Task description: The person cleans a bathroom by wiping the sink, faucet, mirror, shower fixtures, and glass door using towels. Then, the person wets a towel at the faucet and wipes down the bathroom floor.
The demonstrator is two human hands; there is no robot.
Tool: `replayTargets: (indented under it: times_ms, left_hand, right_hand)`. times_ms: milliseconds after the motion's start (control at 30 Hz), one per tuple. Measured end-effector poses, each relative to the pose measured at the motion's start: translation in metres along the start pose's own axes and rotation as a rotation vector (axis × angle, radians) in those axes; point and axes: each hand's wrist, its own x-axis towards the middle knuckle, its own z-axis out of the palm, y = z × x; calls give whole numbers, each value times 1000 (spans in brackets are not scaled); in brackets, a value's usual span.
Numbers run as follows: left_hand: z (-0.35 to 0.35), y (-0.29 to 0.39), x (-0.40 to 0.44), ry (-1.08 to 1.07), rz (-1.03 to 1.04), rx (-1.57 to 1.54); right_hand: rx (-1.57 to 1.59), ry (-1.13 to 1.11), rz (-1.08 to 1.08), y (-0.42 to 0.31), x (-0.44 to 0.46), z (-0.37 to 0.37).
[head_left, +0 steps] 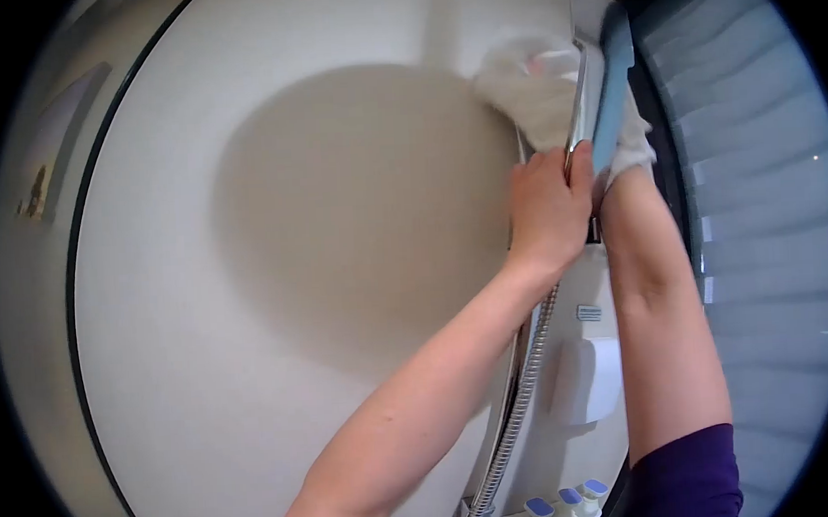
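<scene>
My left hand is closed around the handle of a chrome shower head, which points upward and has a pale blue side. Behind and beside the shower head, a white cloth is bunched against the wall area and blurred at its upper left. My right hand reaches up into this cloth, with only the wrist end clearly visible. The cloth covers most of its fingers. A ribbed metal hose runs down below my left hand, alongside a chrome rail.
A pale wall fills the left and middle. On the right stands a dark-framed translucent panel. A white wall dispenser hangs below my hands, beneath a small label. Several bottles with blue-purple tops stand at the bottom.
</scene>
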Motion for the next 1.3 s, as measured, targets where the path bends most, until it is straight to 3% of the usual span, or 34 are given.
replayTargets:
  times_ms: [33, 100, 167, 267, 400, 500, 567, 600, 667, 700, 767, 800, 833, 900, 1033, 1067, 1167, 1267, 1300]
  left_hand:
    - [-5, 1, -2, 7, -7, 7]
    - [-11, 5, -5, -102, -139, -57]
    - [-12, 7, -9, -126, -143, -59]
    - [-6, 10, -32, 35, 0, 74]
    - [-43, 31, -78, -36, -41, 18]
    - [-61, 6, -112, -123, -185, 60]
    - [-65, -16, -139, -407, -569, -68]
    - [-68, -25, -152, -417, -581, -70]
    - [-68, -27, -169, -680, -730, -289]
    - [-69, -25, -179, -684, -736, -313]
    - [-76, -5, -188, -694, -1072, -564]
    - [-67, -17, -194, -634, -1135, -623]
    - [-73, -3, -202, -626, -1133, -640]
    - [-69, -7, -213, -560, -930, -505]
    - [-61, -18, -252, -478, -852, -264]
    - [-68, -12, -254, -539, -963, -323]
    - [-71, -17, -273, -540, -916, -322]
    - [-66, -11, -277, -419, -930, -332]
    - [-77, 3, -266, -519, -1001, -296]
  right_hand:
    - [-20, 15, -126, -12, -11, 20]
    - [92, -61, -107, -25, -15, 18]
    - [227, -109, -70, -38, -28, 9]
    - [532, -200, 53, -51, -56, -17]
    - [1061, -244, 312, -63, -82, -60]
    - [1276, -182, 314, -73, -63, -64]
    - [1375, -177, 279, -88, -53, -54]
    - [1422, -179, 261, -94, -47, -50]
    - [1482, -194, 263, -97, -52, -50]
    - [1498, -195, 248, -100, -58, -53]
    - [1347, 8, 272, -93, -79, -70]
    - [1218, 101, 270, -81, -96, -71]
    - [1045, 185, 219, -87, -108, -89]
    - [616, 263, 72, -80, -142, -98]
    - [25, 251, -384, -51, -180, -128]
    - [-12, 295, -309, -54, -181, -142]
    - [-134, 317, -79, -93, -135, -195]
    - [-290, 209, -44, -147, -88, -210]
    - [-364, 131, -78, -165, -86, -200]
